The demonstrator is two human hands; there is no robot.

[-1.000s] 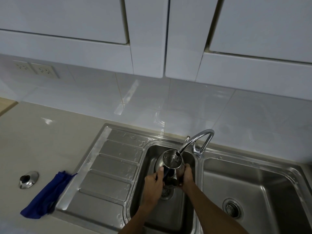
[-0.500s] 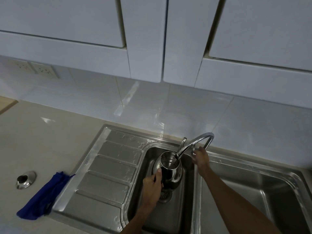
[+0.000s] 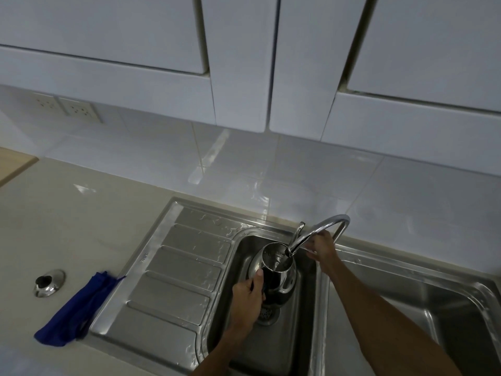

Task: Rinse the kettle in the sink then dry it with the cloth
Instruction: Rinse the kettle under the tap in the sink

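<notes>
Kettle held in sink under faucet spout so water lands inside; left hand grip clamped on kettle, right hand by tap lever, grip unclear; cloth waits on table

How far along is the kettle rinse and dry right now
Done: the kettle is in the left sink basin under the faucet. In hand: left hand grips it, right hand is at the tap. Left: rinsing, then drying; the blue cloth lies untouched on the counter.
</notes>
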